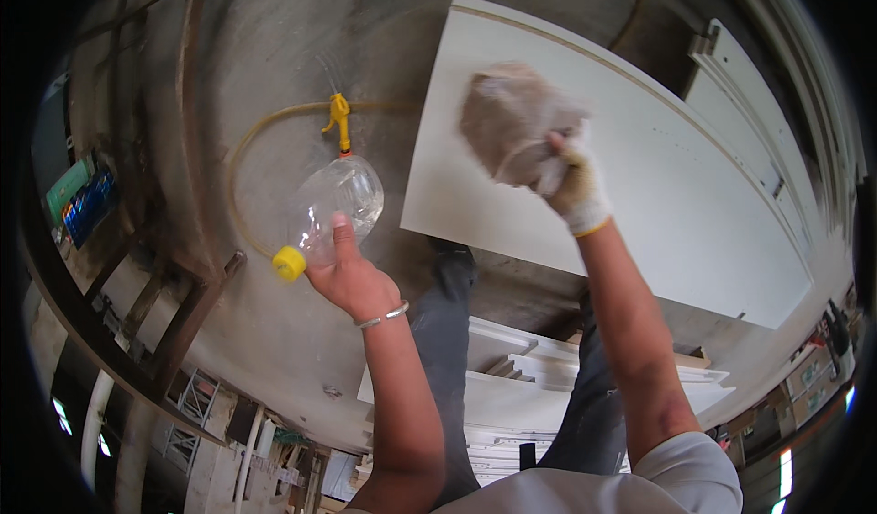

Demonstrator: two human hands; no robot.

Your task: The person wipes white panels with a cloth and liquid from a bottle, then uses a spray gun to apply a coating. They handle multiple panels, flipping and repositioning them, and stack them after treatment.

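Head view: your left hand (354,281) is wrapped around a clear bottle (354,192), thumb across its near side and the other fingers hidden; the yellow cap (290,264) points toward your lower left. Your gloved right hand (579,189) clutches a bunched, blurred cloth (513,123) in front of the white panel (667,208); you cannot tell whether cloth meets panel. Beyond the bottle shows a yellow trigger gun (340,119), near a curving yellow hose (237,176).
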